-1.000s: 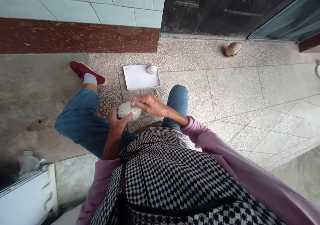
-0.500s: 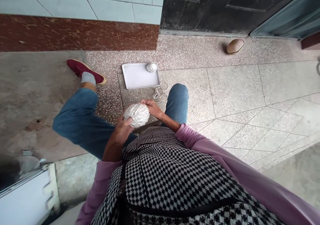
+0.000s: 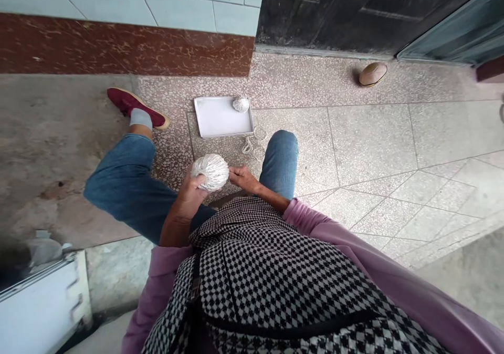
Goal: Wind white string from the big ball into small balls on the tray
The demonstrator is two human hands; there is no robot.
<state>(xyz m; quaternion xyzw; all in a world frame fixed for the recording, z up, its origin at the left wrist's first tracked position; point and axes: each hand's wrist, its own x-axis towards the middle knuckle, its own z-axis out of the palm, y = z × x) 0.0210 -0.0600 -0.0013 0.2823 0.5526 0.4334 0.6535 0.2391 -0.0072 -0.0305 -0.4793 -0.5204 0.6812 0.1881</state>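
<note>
The left hand [image 3: 188, 194] cups the string ball [image 3: 210, 172] firmly from below — its fingers clamped round it — while the right hand [image 3: 243, 179] rests apart, just beside.

We see the left hand [image 3: 188, 192] raised and cupped, its fingers curving upward, and the right hand [image 3: 243, 179] held palm down just beside it, fingers loosely bent and pointing inward. Both forearms are bare below lilac sleeves: the left forearm [image 3: 177, 222] rises steeply, while the right forearm [image 3: 271, 196] slants inward, the two converging before the torso.
</note>
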